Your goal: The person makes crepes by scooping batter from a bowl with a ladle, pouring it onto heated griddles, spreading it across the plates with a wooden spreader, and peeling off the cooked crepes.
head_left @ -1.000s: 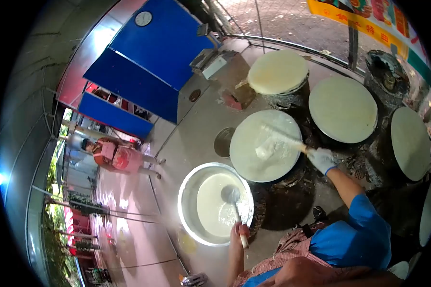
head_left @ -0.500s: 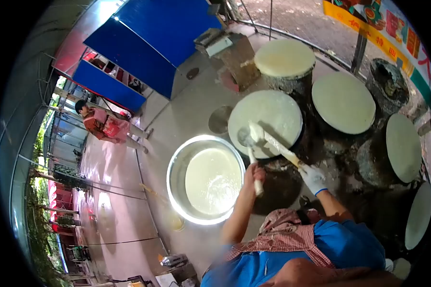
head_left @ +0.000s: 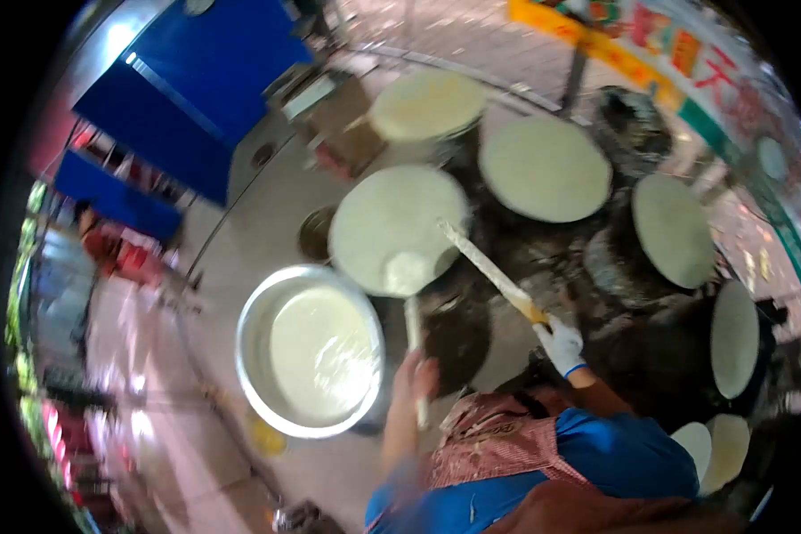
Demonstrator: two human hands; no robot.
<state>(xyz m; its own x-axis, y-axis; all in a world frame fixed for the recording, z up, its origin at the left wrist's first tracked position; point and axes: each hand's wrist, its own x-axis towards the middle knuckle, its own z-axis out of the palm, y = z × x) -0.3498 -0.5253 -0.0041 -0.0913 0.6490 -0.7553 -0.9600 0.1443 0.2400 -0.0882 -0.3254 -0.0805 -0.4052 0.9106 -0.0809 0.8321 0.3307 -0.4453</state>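
My left hand [head_left: 416,376] is wrapped round the pale handle of a ladle [head_left: 407,272]. The ladle's bowl looks filled with whitish batter and is over the near edge of a round griddle [head_left: 365,191], whose top is coated in pale batter. In my right hand [head_left: 561,345], which wears a white glove, is a long wooden stick [head_left: 498,278] smeared with batter. Its far tip is above the right part of that griddle, apart from the ladle. Left of my left hand stands a large metal basin [head_left: 246,356] of pale batter [head_left: 316,347]. Motion blurs both hands somewhat.
More batter-coated round griddles [head_left: 547,169] stand in an arc on the right, on dark stoves. A cardboard box [head_left: 343,120] and blue panels [head_left: 178,89] are behind. Another person [head_left: 120,249] is at the far left. A printed banner [head_left: 703,71] hangs at upper right.
My view has swung to the right, so the scene shifts left. The ladle and the stick's tip, close together before, are now apart. The ladle's bowl is nearer the griddle's front edge.
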